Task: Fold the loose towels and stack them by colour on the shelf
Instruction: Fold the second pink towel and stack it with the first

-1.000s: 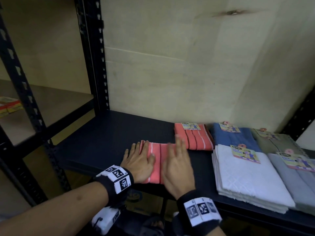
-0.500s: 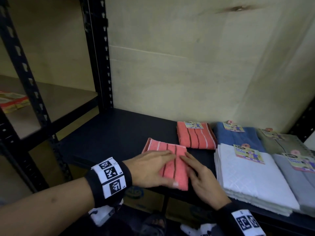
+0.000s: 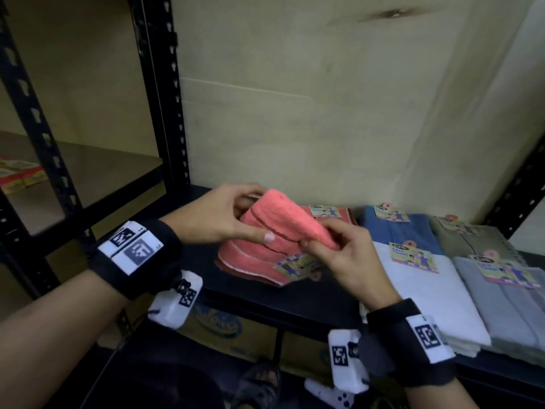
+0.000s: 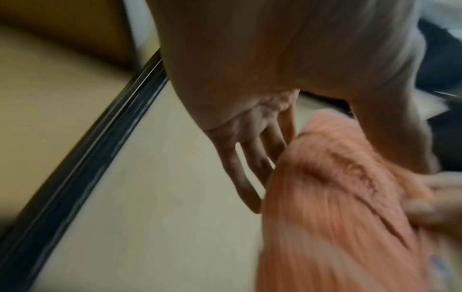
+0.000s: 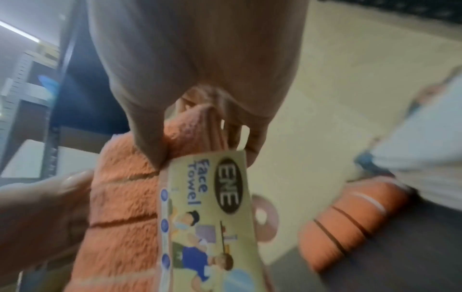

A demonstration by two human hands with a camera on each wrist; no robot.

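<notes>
A folded coral striped towel [image 3: 274, 231] is lifted off the dark shelf [image 3: 324, 293], held between both hands. My left hand [image 3: 233, 216] grips its left end, thumb in front and fingers behind. My right hand [image 3: 333, 246] pinches its right corner, where a yellow paper label [image 3: 298, 265] hangs down. In the right wrist view the label [image 5: 207, 207] reads "Face Towel" beside the towel [image 5: 125, 197]. In the left wrist view my fingers [image 4: 252, 158] lie behind the towel [image 4: 337, 207]. Another coral towel [image 3: 345, 212] lies folded at the back, mostly hidden.
To the right lie folded piles: blue [image 3: 404, 234], white [image 3: 424, 296], olive [image 3: 472, 240] and grey [image 3: 507, 308], each with labels. A black upright post [image 3: 165, 93] stands at the left. Cardboard boxes [image 3: 230, 326] sit under the shelf.
The coral towel lay flat under both hands; both hands have now taken hold of it and lifted it off the shelf, towards the back right.
</notes>
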